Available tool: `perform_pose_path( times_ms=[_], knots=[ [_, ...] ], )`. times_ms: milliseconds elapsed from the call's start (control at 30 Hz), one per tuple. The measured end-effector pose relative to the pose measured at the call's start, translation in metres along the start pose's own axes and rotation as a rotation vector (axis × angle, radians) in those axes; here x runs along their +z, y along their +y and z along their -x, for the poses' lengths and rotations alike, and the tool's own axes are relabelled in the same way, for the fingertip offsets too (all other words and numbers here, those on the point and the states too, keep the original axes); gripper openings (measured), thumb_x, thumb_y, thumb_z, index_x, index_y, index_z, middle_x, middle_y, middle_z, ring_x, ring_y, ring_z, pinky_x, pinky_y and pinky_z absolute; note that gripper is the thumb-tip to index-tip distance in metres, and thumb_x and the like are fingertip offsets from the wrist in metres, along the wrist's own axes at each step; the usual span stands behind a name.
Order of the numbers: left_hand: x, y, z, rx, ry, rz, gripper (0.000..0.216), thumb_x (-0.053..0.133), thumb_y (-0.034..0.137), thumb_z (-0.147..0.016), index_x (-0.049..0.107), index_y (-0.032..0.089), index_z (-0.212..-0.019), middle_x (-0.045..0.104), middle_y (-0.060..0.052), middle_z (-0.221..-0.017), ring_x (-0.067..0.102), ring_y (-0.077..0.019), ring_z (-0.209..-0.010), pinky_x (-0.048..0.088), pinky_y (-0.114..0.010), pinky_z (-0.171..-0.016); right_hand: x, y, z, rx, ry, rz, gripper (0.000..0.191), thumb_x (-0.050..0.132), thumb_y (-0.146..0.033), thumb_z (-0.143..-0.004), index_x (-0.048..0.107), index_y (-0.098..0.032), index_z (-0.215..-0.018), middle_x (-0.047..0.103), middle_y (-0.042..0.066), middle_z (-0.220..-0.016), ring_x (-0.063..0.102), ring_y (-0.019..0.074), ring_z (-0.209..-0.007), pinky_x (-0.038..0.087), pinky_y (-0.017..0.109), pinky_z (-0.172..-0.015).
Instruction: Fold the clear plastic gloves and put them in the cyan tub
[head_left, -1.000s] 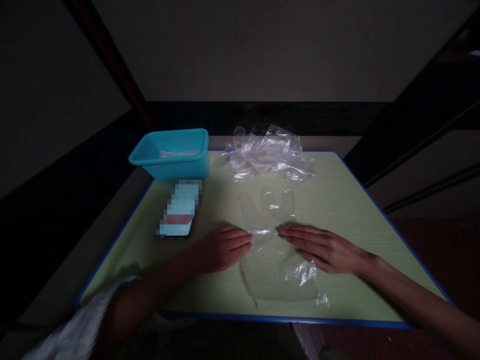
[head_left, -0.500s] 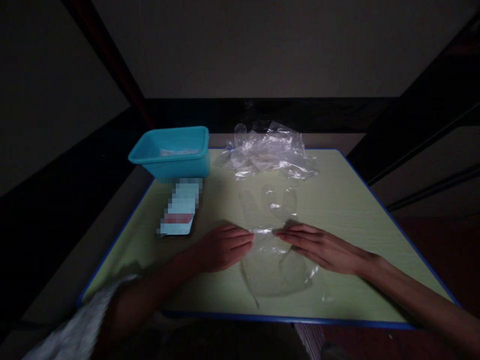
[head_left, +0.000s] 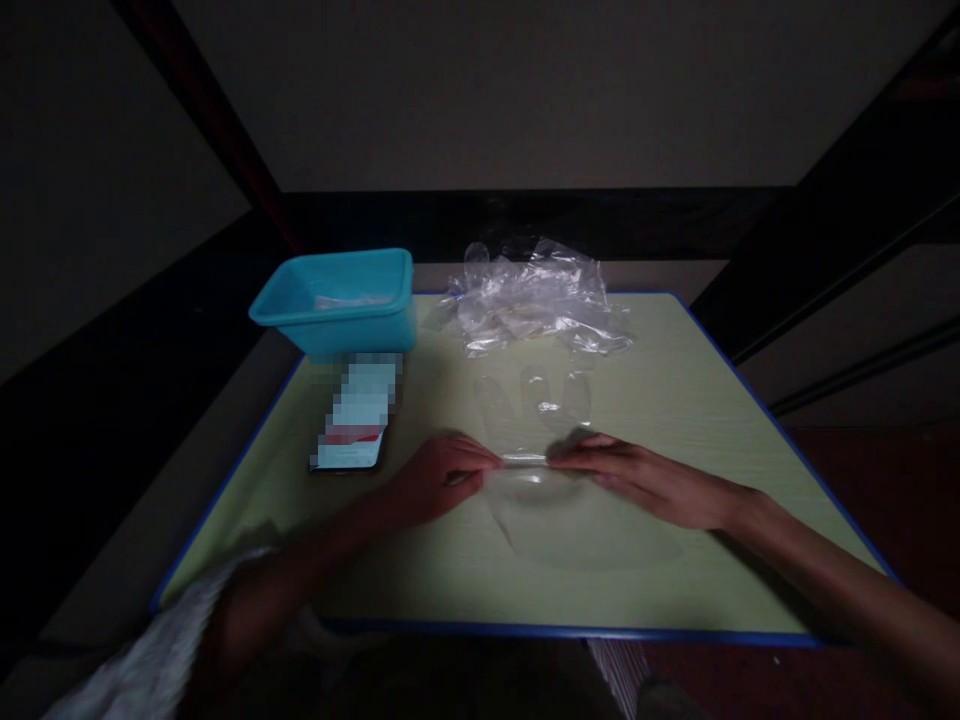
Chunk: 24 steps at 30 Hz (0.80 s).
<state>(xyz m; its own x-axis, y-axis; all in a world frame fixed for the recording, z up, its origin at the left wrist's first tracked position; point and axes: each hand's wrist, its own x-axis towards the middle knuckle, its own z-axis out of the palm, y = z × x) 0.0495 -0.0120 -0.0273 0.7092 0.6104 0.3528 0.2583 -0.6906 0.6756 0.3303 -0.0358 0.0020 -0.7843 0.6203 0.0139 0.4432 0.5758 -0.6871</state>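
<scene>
A clear disposable plastic glove (head_left: 547,408) lies on the table, its finger ends pointing away from me and its wide cuff toward me. My left hand (head_left: 442,480) is closed, pinching the glove's left side at mid-height between thumb and fingertips. From the other side, my right hand (head_left: 651,482) grips the glove at the same height with its fingers pressed together; its thumb is mostly hidden. A shiny straight crease runs across the plastic between the two sets of fingertips. Toward me, the cuff part spreads out and looks slightly raised.
Behind the glove sits a crumpled heap of clear plastic gloves (head_left: 536,300). A blue plastic basket (head_left: 341,325) with some clear plastic inside stands at the back left. In front of it lies a phone (head_left: 356,415) with a lit screen. Blue edging borders the pale table (head_left: 720,400).
Both hands now pinch the glove, and a sharper crease has formed between them. The cuff part has shifted and smoothed out. The whole view has moved slightly.
</scene>
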Motion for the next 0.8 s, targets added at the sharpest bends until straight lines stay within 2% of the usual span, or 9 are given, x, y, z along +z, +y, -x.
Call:
perform_pose_path(
  times_ms=[167, 300, 400, 500, 600, 700, 800],
  knots=[
    [-0.004, -0.002, -0.006, -0.157, 0.029, 0.11, 0.024, 0.049, 0.013, -0.078, 0.072, 0.017, -0.084, 0.073, -0.007, -0.091, 0.069, -0.0184, -0.084, 0.053, -0.029, -0.073, -0.011, 0.005, -0.006, 0.024, -0.017, -0.121, 0.033, 0.034, -0.026, -0.096, 0.052, -0.022, -0.123, 0.059, 0.008, -0.117, 0.054, 0.0164, -0.11, 0.044, 0.038, -0.095],
    [-0.005, -0.003, -0.012, -0.374, 0.042, 0.136, 0.017, 0.055, 0.014, -0.072, 0.071, 0.016, -0.072, 0.073, -0.003, -0.076, 0.067, -0.018, -0.072, 0.05, -0.026, -0.065, -0.013, 0.012, -0.01, 0.044, 0.009, -0.244, 0.032, 0.036, -0.031, -0.095, 0.059, -0.02, -0.115, 0.063, 0.008, -0.116, 0.057, 0.0169, -0.108, 0.044, 0.038, -0.095],
    [-0.004, 0.0, -0.017, -0.505, 0.083, 0.145, 0.014, 0.056, 0.013, -0.068, 0.068, 0.015, -0.062, 0.067, 0.001, -0.059, 0.062, -0.0154, -0.06, 0.045, -0.022, -0.057, -0.011, 0.02, -0.015, 0.05, 0.056, -0.343, 0.029, 0.041, -0.034, -0.093, 0.064, -0.023, -0.108, 0.065, 0.006, -0.112, 0.06, 0.0175, -0.103, 0.045, 0.039, -0.093],
    [0.001, 0.003, -0.02, -0.565, 0.131, 0.197, 0.013, 0.055, 0.016, -0.069, 0.064, 0.014, -0.061, 0.062, 0.002, -0.053, 0.059, -0.0128, -0.052, 0.04, -0.019, -0.048, -0.009, 0.026, -0.019, 0.08, 0.12, -0.422, 0.026, 0.05, -0.036, -0.088, 0.065, -0.023, -0.105, 0.067, 0.005, -0.106, 0.062, 0.0185, -0.097, 0.048, 0.039, -0.089],
    [0.006, 0.002, -0.022, -0.607, 0.187, 0.258, 0.008, 0.054, 0.017, -0.069, 0.059, 0.014, -0.063, 0.063, 0.001, -0.057, 0.061, -0.0132, -0.054, 0.043, -0.019, -0.048, -0.008, 0.028, -0.023, 0.148, 0.153, -0.493, 0.025, 0.056, -0.035, -0.085, 0.065, -0.02, -0.103, 0.068, 0.005, -0.099, 0.064, 0.0184, -0.091, 0.051, 0.037, -0.083],
    [0.01, 0.0, -0.024, -0.634, 0.233, 0.305, 0.003, 0.053, 0.014, -0.067, 0.053, 0.016, -0.065, 0.064, 0.002, -0.059, 0.064, -0.0138, -0.056, 0.045, -0.018, -0.048, -0.007, 0.025, -0.025, 0.24, 0.195, -0.585, 0.026, 0.056, -0.035, -0.084, 0.064, -0.018, -0.102, 0.069, 0.006, -0.091, 0.066, 0.0165, -0.081, 0.054, 0.034, -0.075],
    [0.011, 0.0, -0.025, -0.663, 0.276, 0.359, 0.01, 0.052, 0.011, -0.065, 0.05, 0.017, -0.073, 0.062, 0.004, -0.058, 0.064, -0.0125, -0.052, 0.044, -0.016, -0.043, -0.005, 0.023, -0.024, 0.292, 0.244, -0.639, 0.028, 0.057, -0.037, -0.083, 0.062, -0.016, -0.101, 0.069, 0.006, -0.089, 0.066, 0.016, -0.079, 0.055, 0.034, -0.073]
  ],
)
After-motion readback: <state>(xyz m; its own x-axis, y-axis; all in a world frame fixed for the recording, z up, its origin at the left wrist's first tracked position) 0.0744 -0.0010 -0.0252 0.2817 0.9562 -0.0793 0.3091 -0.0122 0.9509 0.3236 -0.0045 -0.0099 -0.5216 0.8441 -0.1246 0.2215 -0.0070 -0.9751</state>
